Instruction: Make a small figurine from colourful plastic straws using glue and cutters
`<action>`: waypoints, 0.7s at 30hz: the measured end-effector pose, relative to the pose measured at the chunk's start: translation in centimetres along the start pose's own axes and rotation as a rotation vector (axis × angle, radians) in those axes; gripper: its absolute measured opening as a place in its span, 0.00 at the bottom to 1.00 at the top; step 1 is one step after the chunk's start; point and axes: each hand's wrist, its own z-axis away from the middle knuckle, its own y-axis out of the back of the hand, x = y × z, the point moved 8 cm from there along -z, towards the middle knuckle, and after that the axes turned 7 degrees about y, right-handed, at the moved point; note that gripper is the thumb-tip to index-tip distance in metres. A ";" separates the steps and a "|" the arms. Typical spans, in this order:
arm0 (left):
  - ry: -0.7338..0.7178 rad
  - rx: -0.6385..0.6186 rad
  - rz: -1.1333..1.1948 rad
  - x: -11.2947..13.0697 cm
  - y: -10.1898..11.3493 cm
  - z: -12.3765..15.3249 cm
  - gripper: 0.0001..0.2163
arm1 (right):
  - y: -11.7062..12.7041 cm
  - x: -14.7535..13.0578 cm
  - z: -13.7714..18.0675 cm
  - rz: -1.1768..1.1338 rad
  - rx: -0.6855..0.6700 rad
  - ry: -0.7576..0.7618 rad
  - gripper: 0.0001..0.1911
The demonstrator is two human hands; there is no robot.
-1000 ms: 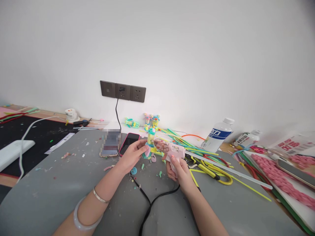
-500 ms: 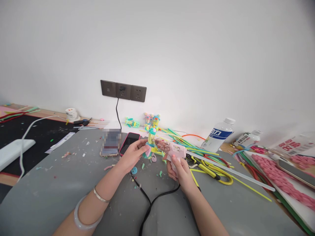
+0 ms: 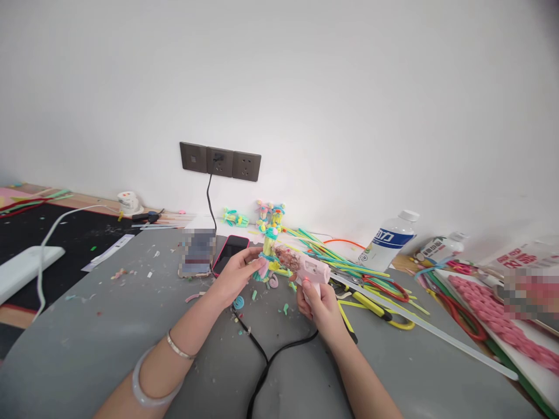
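Pinched in my left hand is a small pipe-cleaner figure in teal, yellow and pink. My right hand is wrapped round the grip of a pale pink glue gun. The gun's crusted brownish nozzle end points left at the figure, close against it; whether they touch I cannot tell. A long translucent glue stick sticks out of the gun's back and slopes down to the right. Behind the figure, more small pipe-cleaner figures stand by the wall, and green ones lie to their left.
Two phones, one with a pink edge, lie behind my left hand. Pipe cleaners, yellow-handled pliers and a white bottle are on the right. A black cable runs across the grey mat. Scraps lie scattered about.
The glue stick now reaches further right and lower, and the gun has turned slightly. Both hands stay nearly in place, with the figure still held.
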 end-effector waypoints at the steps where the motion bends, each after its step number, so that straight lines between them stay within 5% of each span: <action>1: 0.000 0.002 -0.001 0.0 0.0 0.0 0.21 | 0.1 0.0 0.0 0.012 0.004 0.003 0.25; 21: 0.090 0.015 0.082 -0.3 -0.2 0.1 0.26 | 0.5 -1.1 -0.2 -0.056 0.008 0.103 0.26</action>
